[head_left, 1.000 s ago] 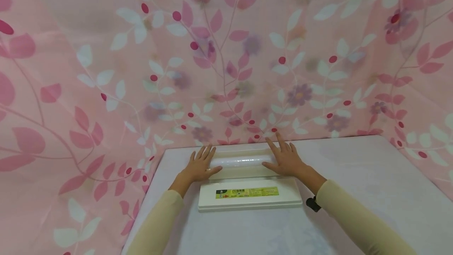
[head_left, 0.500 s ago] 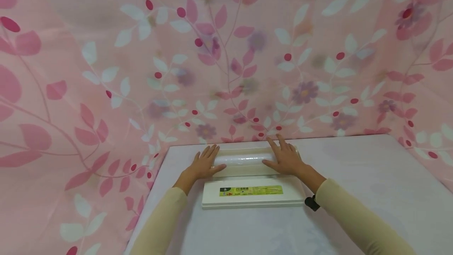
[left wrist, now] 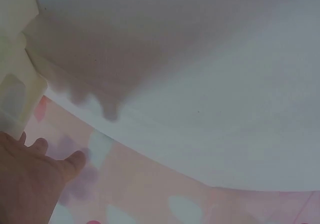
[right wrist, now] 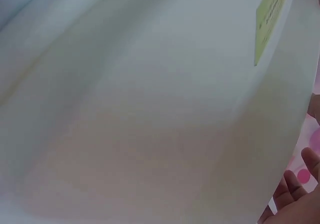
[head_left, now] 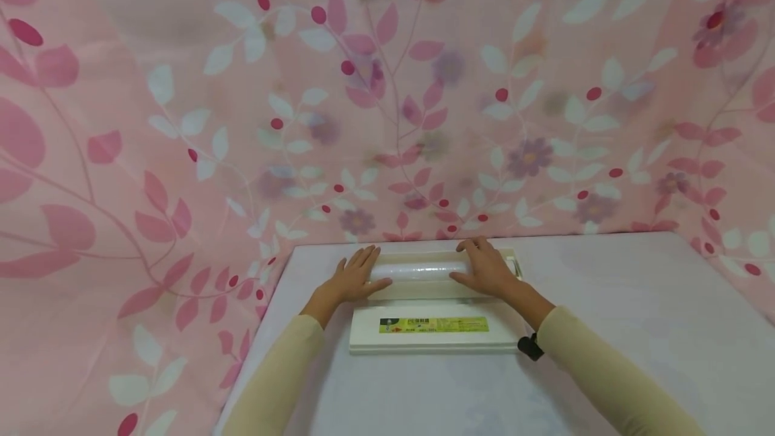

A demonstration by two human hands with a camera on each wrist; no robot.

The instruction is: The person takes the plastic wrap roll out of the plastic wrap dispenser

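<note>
A roll of cling film (head_left: 420, 270) lies in a long cream dispenser box (head_left: 412, 291) near the table's far edge. The box's lid (head_left: 420, 343) is folded down towards me, with a green label (head_left: 433, 325) facing up. My left hand (head_left: 354, 278) rests at the roll's left end, fingers straight and spread. At the right end is my right hand (head_left: 488, 270), its thumb against the roll and its fingers loosely bent over towards the box's back side. In the right wrist view the dispenser lid hides most of the scene; some fingers (right wrist: 295, 189) show past its edge.
A white cloth covers the table (head_left: 605, 328). Pink floral fabric (head_left: 387, 99) hangs behind the table and along its sides. A small black object (head_left: 531, 346) is at the right wrist, beside the lid's corner.
My right hand's fingers have bent; they were stretched out before. The left hand keeps its place on the roll. The whole head view has shifted slightly.
</note>
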